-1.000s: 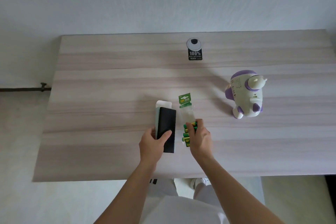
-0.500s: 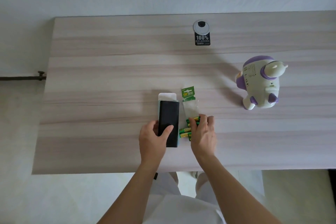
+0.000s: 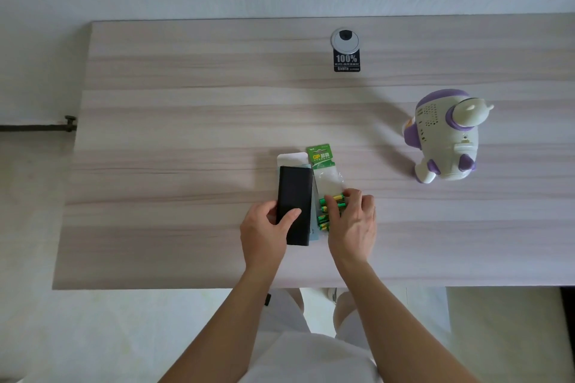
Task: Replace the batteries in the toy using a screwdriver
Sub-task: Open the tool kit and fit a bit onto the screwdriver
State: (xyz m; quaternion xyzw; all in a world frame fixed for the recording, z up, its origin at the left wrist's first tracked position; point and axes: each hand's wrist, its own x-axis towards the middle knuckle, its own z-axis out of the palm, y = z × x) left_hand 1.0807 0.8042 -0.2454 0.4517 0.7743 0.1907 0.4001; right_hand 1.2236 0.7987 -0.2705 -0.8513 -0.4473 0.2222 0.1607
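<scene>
Clasping the black case, the left hand steadies it; the right hand pinches the batteries, which are best eased out gently.

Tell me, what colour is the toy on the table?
The toy is white with purple parts, clearest in the head view.

A black sticker on the table, just below a round grey cap, reads "100%", with smaller print too fine to read. The green card of the battery pack shows "GP".
</scene>
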